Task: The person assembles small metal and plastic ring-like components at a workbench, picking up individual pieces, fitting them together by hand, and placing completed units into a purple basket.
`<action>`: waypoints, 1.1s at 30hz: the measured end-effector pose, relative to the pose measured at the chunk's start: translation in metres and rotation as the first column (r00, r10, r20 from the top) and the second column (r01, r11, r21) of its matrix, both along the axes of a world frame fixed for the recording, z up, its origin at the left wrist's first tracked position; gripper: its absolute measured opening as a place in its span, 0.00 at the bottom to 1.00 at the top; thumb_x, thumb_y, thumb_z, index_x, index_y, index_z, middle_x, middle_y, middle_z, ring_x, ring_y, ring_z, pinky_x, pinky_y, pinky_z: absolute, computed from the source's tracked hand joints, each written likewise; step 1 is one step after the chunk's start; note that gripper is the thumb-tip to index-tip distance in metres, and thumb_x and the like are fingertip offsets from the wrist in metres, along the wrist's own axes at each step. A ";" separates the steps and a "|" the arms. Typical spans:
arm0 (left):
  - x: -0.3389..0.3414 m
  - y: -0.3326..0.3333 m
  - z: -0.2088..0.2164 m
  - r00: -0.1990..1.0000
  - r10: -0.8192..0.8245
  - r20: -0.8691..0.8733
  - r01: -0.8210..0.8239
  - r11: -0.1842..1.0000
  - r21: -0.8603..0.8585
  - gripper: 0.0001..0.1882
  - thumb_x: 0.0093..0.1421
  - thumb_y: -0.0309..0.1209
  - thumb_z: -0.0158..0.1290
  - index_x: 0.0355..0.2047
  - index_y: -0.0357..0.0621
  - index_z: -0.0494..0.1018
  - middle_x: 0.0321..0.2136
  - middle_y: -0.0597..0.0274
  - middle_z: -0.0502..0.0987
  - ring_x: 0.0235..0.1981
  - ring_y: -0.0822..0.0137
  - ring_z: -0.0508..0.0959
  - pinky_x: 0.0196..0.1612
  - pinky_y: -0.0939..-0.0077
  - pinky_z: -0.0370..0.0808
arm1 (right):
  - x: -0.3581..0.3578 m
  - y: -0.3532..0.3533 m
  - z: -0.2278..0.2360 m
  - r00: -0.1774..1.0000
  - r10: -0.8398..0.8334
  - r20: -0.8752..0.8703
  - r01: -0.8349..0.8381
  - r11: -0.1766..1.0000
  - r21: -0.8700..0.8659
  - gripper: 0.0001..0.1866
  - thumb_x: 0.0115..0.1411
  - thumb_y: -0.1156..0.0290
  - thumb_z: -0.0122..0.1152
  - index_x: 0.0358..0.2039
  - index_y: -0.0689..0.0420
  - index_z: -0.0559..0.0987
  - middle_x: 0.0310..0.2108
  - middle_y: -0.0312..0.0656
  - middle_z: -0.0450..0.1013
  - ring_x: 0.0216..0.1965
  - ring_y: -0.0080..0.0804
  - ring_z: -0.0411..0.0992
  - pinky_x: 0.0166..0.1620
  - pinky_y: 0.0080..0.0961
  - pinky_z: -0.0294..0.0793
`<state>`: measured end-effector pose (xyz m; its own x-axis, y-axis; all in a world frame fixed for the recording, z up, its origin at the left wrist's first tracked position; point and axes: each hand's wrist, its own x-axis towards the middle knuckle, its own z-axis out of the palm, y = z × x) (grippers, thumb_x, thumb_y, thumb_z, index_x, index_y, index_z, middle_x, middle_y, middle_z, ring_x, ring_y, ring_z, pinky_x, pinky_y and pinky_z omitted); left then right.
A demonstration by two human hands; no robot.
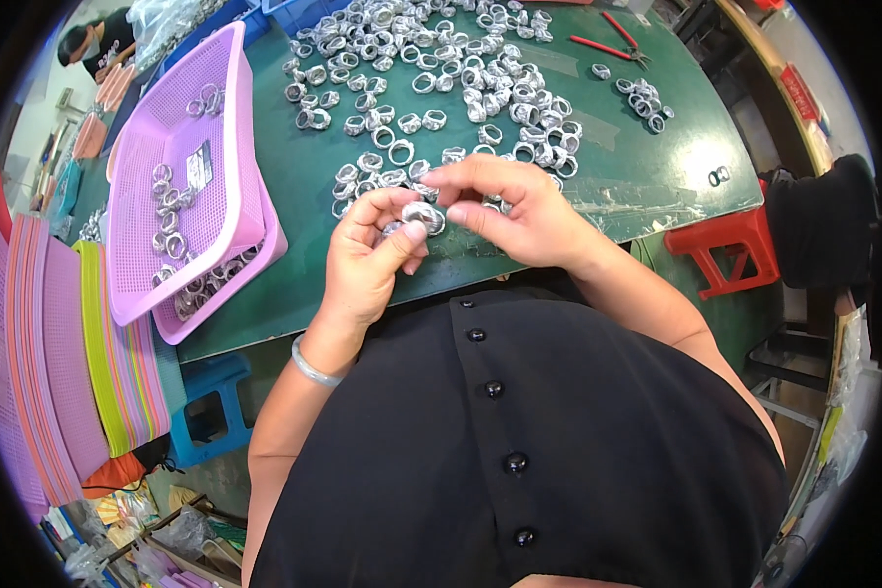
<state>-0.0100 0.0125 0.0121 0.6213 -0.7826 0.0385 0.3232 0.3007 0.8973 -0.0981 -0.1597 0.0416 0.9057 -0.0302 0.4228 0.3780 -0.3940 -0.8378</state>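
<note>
My left hand [365, 257] is closed on silver-grey metal rings near the table's front edge. One chunky ring [423, 215] shows between the thumb and fingers, and part of another lies in the fingers below it. Just to the right, my right hand [519, 211] has its forefinger and thumb apart, with their tips close to the held ring. More loose rings [392, 179] lie on the table right behind both hands, some partly hidden by the right fingers. A large heap of similar rings [441, 59] spreads over the far middle of the green table [304, 245].
Stacked pink mesh baskets [237, 147] holding some rings stand at the left. Red-handled pliers [612, 44] lie far right, near a small ring cluster [644, 98]. A blue stool [209, 407] and a red stool [725, 250] flank the table. Another person [98, 44] is at the far left.
</note>
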 end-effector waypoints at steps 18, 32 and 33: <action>0.013 0.016 -0.002 0.881 0.044 -0.470 -0.026 0.999 0.045 0.08 0.59 0.36 0.46 0.33 0.45 0.69 0.23 0.66 0.69 0.31 0.66 0.70 0.26 0.78 0.67 | 0.013 0.011 -0.027 0.974 -0.221 0.054 0.195 0.689 -0.698 0.14 0.42 0.62 0.64 0.28 0.54 0.76 0.30 0.36 0.67 0.39 0.34 0.63 0.44 0.34 0.57; 0.003 0.003 0.007 0.949 0.001 -0.315 0.060 0.981 0.185 0.08 0.60 0.34 0.48 0.33 0.43 0.70 0.25 0.70 0.70 0.22 0.80 0.67 0.18 0.90 0.60 | 0.007 0.014 -0.005 0.984 -0.126 0.126 0.163 0.919 -0.360 0.19 0.41 0.74 0.63 0.37 0.56 0.72 0.28 0.37 0.68 0.32 0.35 0.66 0.39 0.31 0.61; 0.004 0.004 0.007 0.934 -0.017 -0.357 0.078 0.985 0.157 0.08 0.60 0.34 0.47 0.33 0.43 0.70 0.25 0.69 0.70 0.22 0.80 0.67 0.18 0.90 0.60 | 0.007 0.014 -0.005 0.986 -0.125 0.114 0.158 0.918 -0.363 0.20 0.41 0.74 0.63 0.37 0.55 0.72 0.28 0.37 0.68 0.32 0.35 0.66 0.39 0.31 0.61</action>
